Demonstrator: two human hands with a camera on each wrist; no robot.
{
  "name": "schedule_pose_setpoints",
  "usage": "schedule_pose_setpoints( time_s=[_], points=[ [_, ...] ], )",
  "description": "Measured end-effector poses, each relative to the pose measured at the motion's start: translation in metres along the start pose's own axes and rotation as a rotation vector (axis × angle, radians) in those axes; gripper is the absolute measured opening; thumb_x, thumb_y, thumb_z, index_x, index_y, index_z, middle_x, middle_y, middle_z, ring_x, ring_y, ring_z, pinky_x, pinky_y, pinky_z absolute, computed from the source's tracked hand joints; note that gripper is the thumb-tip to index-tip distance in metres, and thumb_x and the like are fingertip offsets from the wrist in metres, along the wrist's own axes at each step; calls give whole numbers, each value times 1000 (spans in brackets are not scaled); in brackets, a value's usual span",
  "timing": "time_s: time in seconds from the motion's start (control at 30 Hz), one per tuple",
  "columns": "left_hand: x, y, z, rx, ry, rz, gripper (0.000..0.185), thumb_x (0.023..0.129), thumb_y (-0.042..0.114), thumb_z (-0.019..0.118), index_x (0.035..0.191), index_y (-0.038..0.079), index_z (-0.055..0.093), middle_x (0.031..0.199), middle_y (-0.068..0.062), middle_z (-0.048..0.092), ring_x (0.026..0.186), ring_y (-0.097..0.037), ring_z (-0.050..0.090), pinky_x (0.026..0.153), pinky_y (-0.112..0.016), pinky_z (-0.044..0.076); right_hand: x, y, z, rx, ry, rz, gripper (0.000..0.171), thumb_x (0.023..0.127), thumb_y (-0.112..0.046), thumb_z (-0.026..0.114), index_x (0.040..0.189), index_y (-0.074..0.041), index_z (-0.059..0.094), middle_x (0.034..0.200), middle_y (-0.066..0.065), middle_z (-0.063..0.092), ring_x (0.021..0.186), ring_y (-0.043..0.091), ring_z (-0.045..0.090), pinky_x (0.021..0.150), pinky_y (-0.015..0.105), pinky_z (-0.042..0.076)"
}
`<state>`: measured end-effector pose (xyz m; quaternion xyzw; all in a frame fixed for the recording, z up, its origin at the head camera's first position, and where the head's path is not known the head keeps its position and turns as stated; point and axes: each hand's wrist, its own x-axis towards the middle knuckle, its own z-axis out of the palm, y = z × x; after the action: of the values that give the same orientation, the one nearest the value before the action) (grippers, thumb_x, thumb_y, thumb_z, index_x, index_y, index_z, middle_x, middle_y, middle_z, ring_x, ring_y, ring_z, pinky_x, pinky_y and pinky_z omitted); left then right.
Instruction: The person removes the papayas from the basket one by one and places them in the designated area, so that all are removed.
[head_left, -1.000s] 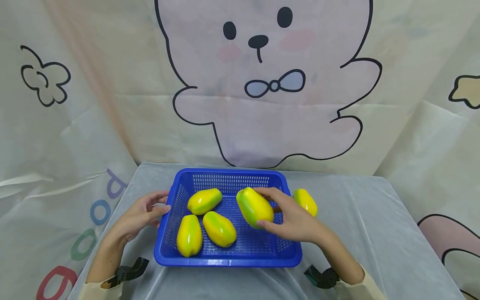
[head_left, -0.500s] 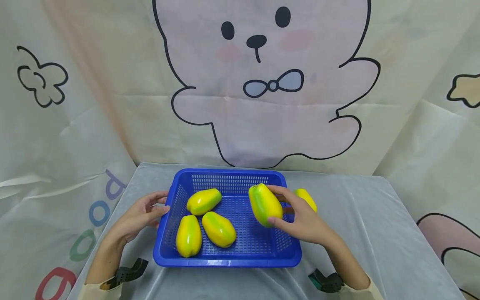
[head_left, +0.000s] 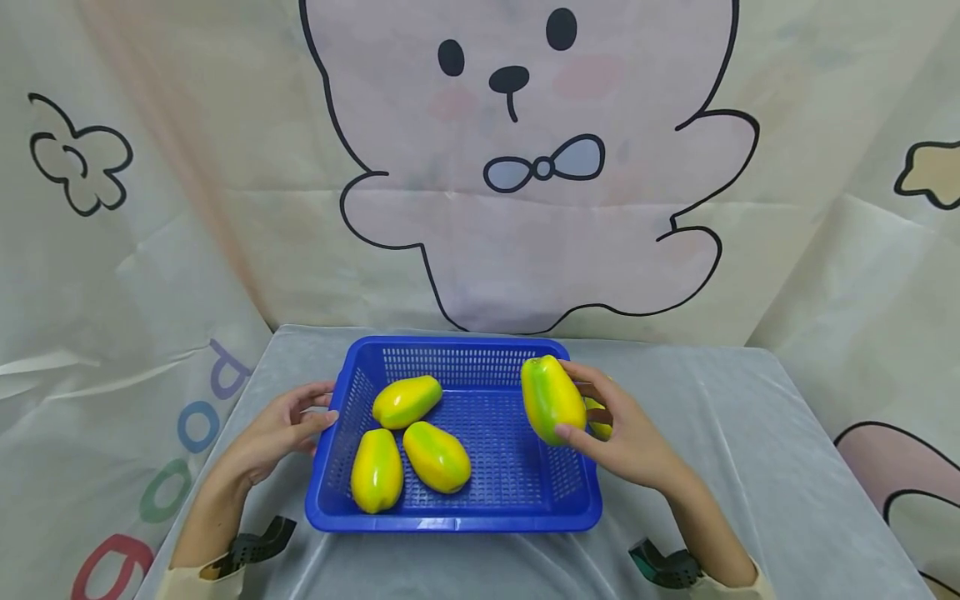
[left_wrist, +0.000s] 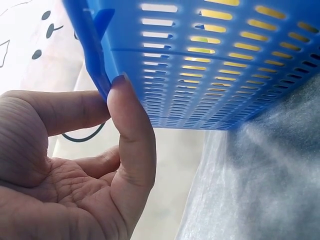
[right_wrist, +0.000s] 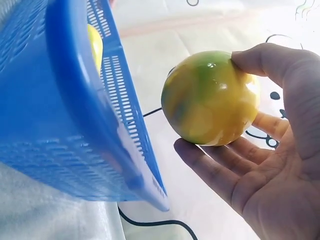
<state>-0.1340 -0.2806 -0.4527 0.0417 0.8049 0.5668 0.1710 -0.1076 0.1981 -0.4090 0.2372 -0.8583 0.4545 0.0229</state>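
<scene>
My right hand [head_left: 626, 429] holds a yellow-green papaya [head_left: 551, 400] raised above the right rim of the blue plastic basket [head_left: 450, 525]. In the right wrist view, thumb and fingers are around the papaya [right_wrist: 210, 100], which is outside the basket wall there. At the basket's left side my left hand [head_left: 288, 429] pinches the rim; the left wrist view has the thumb and a finger at its edge [left_wrist: 97, 65]. Inside the basket lie three papayas: one at the back [head_left: 407, 402], one at the front left [head_left: 377, 471], one nearer the middle [head_left: 437, 457].
Another papaya [head_left: 599, 423] lies on the table right of the basket, mostly hidden behind my right hand. A grey cloth [head_left: 750, 467] covers the table. Behind it hangs a backdrop [head_left: 637, 250] with a cartoon bear. Each wrist wears a dark device [head_left: 262, 542].
My right hand has carried the papaya rightward and slightly up, from above the basket's inside to its right rim. It now hides most of the papaya on the table. The left hand stays put.
</scene>
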Motion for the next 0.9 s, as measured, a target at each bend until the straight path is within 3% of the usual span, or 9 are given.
schedule_pose_setpoints(
  time_s=[0.53,0.9],
  points=[
    [-1,0,0,6,10,-3,78,103,30,68,162,-4,29,151,-31,50,98,-24,69,77,-33,65,-9,7,-13,-2,61,110,72,96,-18,77,159,-28,43,139,6,63,121,24,64,88,25,62],
    [0,-1,0,4,15,1,77,103,29,68,162,-4,30,151,-31,51,98,-25,69,76,-33,65,-17,14,-20,-80,102,143,73,96,-21,77,160,-24,42,143,9,63,121,27,63,88,22,59]
  ],
)
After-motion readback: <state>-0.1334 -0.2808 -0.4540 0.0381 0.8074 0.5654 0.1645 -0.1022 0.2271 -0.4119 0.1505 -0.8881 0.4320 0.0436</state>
